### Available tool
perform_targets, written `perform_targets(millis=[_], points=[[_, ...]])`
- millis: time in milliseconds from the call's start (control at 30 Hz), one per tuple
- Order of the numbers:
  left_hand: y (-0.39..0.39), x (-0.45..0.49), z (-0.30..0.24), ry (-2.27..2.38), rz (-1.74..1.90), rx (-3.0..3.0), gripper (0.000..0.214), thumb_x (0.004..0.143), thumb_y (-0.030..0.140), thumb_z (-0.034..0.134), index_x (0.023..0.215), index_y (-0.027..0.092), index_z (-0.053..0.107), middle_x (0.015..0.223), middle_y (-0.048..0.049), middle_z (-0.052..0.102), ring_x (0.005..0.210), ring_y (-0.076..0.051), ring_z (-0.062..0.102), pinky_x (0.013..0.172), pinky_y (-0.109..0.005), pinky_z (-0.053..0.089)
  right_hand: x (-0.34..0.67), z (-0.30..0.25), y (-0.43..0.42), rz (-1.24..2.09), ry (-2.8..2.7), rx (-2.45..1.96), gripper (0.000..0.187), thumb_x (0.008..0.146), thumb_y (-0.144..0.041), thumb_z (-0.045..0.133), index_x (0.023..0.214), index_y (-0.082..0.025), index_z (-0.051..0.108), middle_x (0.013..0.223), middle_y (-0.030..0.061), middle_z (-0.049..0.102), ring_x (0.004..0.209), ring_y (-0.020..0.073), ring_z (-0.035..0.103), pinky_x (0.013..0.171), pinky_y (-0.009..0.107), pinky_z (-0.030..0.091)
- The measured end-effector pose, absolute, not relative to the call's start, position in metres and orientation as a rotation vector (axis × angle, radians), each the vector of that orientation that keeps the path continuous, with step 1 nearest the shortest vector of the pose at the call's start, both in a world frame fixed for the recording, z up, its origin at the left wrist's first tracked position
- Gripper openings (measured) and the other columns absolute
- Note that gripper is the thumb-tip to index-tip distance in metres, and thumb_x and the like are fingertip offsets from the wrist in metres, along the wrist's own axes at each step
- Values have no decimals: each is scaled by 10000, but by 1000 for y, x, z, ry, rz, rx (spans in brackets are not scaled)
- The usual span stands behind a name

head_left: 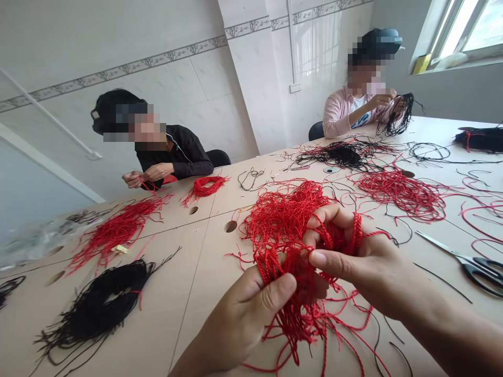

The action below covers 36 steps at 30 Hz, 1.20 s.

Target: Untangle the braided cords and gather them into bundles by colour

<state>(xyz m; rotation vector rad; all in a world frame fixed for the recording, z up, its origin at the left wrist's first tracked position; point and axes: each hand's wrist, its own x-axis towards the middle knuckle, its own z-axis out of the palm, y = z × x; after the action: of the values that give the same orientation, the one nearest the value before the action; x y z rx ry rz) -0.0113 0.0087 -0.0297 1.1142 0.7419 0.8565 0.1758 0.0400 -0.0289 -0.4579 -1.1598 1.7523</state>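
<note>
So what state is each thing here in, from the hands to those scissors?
Left hand: gripping cord
Right hand: gripping the same cord
Twisted red cord: loose tangle, partly lifted
Scissors: closed, lying flat
Black cord hank: coiled, tied with red thread

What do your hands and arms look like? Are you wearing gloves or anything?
No gloves! The left hand and the right hand are both bare, and I can't see any rings or bracelets. The right forearm is bare too, with no sleeve showing in the picture.
</note>
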Motion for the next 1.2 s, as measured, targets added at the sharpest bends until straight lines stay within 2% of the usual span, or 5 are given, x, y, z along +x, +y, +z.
perform_targets(millis=[333,633,867,1033,1200], points=[[11,-5,-35,769,956,974,272,810,197,697,1074,247,738,979,-32,749,983,-214,675,888,-325,520,174,-26,41,1746,-1214,-499,301,845,-266,734,975,-229,464,843,-62,567,565,31,574,511,157,521],[7,-9,-37,806,926,1144,270,954,321,544,1181,208,637,893,-46,737,764,-163,687,691,-269,545,175,-30,47,1682,-1240,-541,301,853,-296,732,991,-221,475,820,-65,560,568,14,572,513,122,477],[3,-3,-30,1219,813,1707,257,975,366,487,1138,240,642,1060,-34,702,953,-184,629,898,-309,491,174,-35,48,1904,-1265,-576,386,752,-286,823,917,-193,487,795,-51,593,675,52,580,615,156,486],[7,4,-28,1108,753,1839,333,967,289,514,1291,267,590,1182,-38,696,1136,-218,586,1019,-340,428,169,-31,47,1846,-1287,-507,372,718,-169,836,838,-188,484,758,-81,548,660,33,524,611,130,451],[9,-10,-25,933,808,1737,599,860,549,602,1379,262,519,1307,-68,635,1331,-287,442,1129,-422,329,175,-32,47,1823,-1341,-558,329,773,-246,801,861,-188,489,780,-60,545,676,49,498,628,163,434]])
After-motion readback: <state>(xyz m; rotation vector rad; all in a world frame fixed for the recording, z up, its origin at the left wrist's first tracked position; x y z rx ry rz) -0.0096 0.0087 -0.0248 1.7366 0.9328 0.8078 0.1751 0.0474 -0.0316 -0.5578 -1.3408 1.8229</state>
